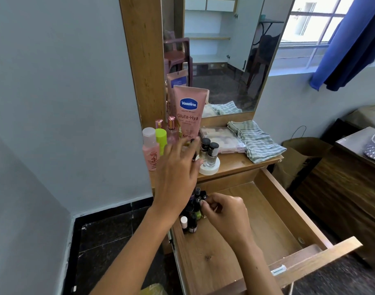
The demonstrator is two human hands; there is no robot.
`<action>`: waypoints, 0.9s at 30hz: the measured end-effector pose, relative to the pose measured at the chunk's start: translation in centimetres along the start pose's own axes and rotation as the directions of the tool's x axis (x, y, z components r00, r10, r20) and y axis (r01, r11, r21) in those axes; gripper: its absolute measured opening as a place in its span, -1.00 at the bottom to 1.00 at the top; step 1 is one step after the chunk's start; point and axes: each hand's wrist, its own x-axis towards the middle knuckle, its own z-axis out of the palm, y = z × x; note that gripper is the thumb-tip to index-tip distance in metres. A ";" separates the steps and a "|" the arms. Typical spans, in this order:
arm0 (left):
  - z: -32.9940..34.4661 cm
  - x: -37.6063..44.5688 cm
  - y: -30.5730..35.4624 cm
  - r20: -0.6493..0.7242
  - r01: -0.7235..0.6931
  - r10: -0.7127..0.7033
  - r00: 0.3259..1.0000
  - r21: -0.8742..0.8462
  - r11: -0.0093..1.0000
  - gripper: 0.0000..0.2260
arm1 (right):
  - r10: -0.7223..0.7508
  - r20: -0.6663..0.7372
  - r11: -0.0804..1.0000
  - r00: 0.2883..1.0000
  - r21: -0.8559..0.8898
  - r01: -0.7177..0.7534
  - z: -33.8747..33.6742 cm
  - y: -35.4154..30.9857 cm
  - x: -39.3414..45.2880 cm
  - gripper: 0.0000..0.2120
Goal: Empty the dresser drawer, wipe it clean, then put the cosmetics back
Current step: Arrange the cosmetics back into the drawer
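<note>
Drawer (267, 220) pulled fully out, floor mostly bare wood. A cluster of small bottles (192, 211) stood in its back left corner, tight against the left wall. On the dresser top (235, 165): a tube (189, 112) and taller bottles along the left edge, two nail polishes (209, 152) by a white jar (210, 168) at the front edge, a flat palette (222, 139) mid-top, a striped cloth (255, 141) at the right edge.

Whether you were emptying or refilling could not be told for sure; the bare floor and upright cluster suggested refilling.

Your right hand (222, 211) reached into the back left corner, wrist bent down, fingers curled and pinching a dark-capped bottle (204, 198) at the cluster's edge. Your left hand (178, 167) hovered above the top's front left, fingers spread and relaxed. A dark item showed near its fingertips; whether the hand touched it could not be told.

Judgement for the step: pinch by the cap, move straight up or down, and keep the knuckles off the neighbouring bottles, since they stood close enough to topple together. Take the polishes one at a time; they stood near the front edge, right over the open drawer.
</note>
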 end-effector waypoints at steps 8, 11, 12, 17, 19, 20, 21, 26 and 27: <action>1.0 3.1 1.0 0.154 -0.174 0.145 0.977 0.199 0.964 -0.62 | -0.058 -0.190 0.996 0.980 0.059 0.071 0.2 0.3 0.3 -0.78; 0.7 3.1 1.0 0.116 -0.194 0.174 0.978 0.196 0.961 -0.68 | -0.065 -0.261 0.993 0.963 0.078 0.089 0.0 0.1 0.4 -0.77; 0.6 3.1 0.9 0.110 -0.214 0.196 0.974 0.198 0.956 -0.68 | -0.066 -0.280 0.992 0.958 0.086 0.093 -0.1 0.0 0.4 -0.78; -0.1 2.3 0.9 0.075 -0.348 0.340 0.937 0.160 0.924 -0.75 | -0.049 -0.390 0.981 0.919 0.155 0.118 -0.6 -0.5 0.3 -0.94; -0.3 1.6 1.2 0.055 -0.350 0.346 0.937 0.128 0.928 -0.80 | -0.032 -0.418 0.984 0.908 0.146 0.102 -0.8 -0.5 0.4 -0.73; -0.5 1.2 1.3 0.042 -0.338 0.335 0.941 0.099 0.936 -0.81 | -0.026 -0.415 0.985 0.909 0.144 0.094 -0.8 -0.5 0.5 -0.61; -0.6 0.8 1.4 0.032 -0.318 0.316 0.948 0.060 0.946 -0.80 | -0.030 -0.403 0.985 0.915 0.146 0.097 -0.8 -0.5 0.5 -0.51; -1.3 -1.5 1.6 0.071 -0.190 0.205 0.976 -0.174 0.966 -0.77 | -0.156 -0.389 0.962 0.908 0.149 0.229 -0.9 -0.7 0.4 -0.73; -1.3 -1.9 1.3 0.087 -0.158 0.178 0.980 -0.201 0.967 -0.76 | -0.171 -0.383 0.960 0.908 0.142 0.240 -0.9 -0.5 0.3 -0.81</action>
